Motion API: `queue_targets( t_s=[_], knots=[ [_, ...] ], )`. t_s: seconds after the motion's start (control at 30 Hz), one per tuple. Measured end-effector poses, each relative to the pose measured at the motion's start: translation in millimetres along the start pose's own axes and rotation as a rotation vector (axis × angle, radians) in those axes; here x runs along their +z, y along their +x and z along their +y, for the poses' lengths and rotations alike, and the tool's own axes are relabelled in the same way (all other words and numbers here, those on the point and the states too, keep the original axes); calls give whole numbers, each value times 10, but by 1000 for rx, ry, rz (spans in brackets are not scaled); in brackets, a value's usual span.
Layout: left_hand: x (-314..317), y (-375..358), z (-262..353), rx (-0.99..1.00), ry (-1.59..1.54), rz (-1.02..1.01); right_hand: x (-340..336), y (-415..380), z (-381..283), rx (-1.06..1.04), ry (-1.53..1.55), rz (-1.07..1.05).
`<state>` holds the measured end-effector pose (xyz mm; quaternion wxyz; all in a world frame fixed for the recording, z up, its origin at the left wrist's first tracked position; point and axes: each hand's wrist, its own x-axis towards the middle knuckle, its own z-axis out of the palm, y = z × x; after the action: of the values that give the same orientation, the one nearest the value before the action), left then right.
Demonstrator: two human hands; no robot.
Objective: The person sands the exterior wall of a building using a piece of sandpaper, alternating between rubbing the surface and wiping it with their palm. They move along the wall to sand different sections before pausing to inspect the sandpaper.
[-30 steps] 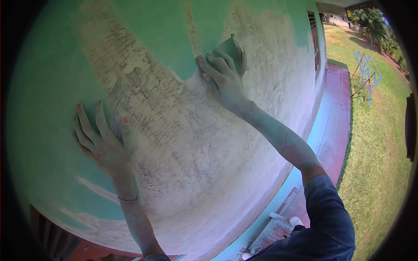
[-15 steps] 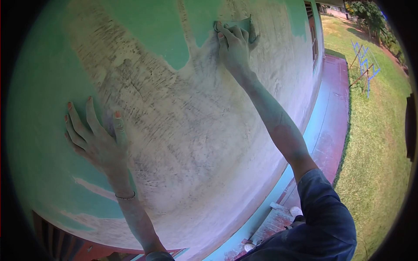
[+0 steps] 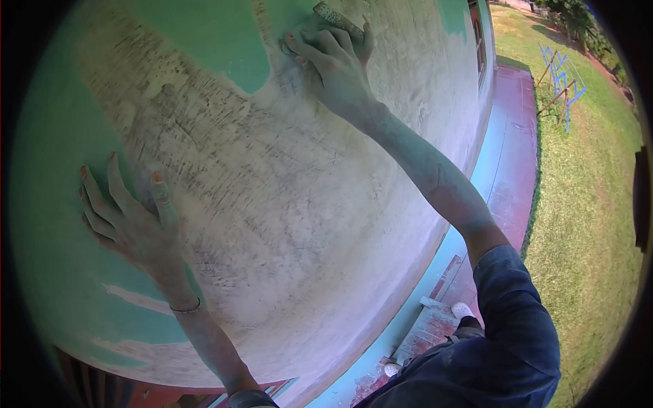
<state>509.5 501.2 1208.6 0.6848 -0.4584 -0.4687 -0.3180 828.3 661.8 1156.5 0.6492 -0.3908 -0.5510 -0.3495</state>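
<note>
The right hand [image 3: 337, 64] is curling its grip around what is probably a sanding sheet [image 3: 338, 20], pressing it near the wall's top edge. The left hand [image 3: 136, 228] is resting, fingers spread and holding nothing, on green paint near the wall's [image 3: 272, 183] left edge.

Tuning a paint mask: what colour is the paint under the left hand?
Green paint, seen best in the head view.
</note>
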Motion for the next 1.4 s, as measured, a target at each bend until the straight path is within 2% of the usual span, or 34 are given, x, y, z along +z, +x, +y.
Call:
queue_targets(
  t_s=[0.03,0.07,0.17,0.2,0.3,0.33,0.43,0.47,0.57,0.7,0.83,0.93,1.03,1.1,1.13,1.23,1.27,1.37,1.4],
  knots=[
    [5,1,-12,7,-8,4,76,88,135,48,-24,21],
    [18,7,-12,7,-13,6,221,167,294,271,105,-49],
    [11,-3,-27,7,7,-4,110,-26,-198,-4,64,4],
    [12,1,-13,6,19,-10,1,-134,-318,-168,138,-95],
    [-2,7,1,1,-43,13,-12,-21,-34,-110,89,-13],
    [-2,6,-1,2,-40,10,82,98,137,24,16,50],
    [-7,4,-2,-3,-12,-7,159,46,-12,122,76,2],
    [-5,-4,-5,-4,5,-8,76,-82,-212,-12,157,-41],
    [14,6,22,-8,-13,11,-45,-134,-203,-185,128,-42],
    [9,0,10,-5,-34,12,168,89,16,150,5,56],
    [14,3,19,1,-17,6,-39,-86,-169,-208,135,-45],
    [-3,-19,0,-12,-15,7,112,182,160,275,121,-74],
    [0,15,20,-16,-16,14,39,-50,-241,-67,135,-38],
    [-1,9,9,-15,-14,13,-6,-11,-152,-166,105,-44],
    [-4,7,10,-7,-21,12,-36,-50,-117,-200,91,-52],
    [-14,-9,-2,-14,-15,6,111,191,113,200,171,-17],
    [-11,-7,-6,-10,-10,6,153,89,23,91,-7,45],
    [7,7,-4,-13,-13,17,-131,-185,-334,-217,80,-142],
    [10,9,1,-15,-16,19,-127,-167,-273,-228,105,-122]
  ],
)
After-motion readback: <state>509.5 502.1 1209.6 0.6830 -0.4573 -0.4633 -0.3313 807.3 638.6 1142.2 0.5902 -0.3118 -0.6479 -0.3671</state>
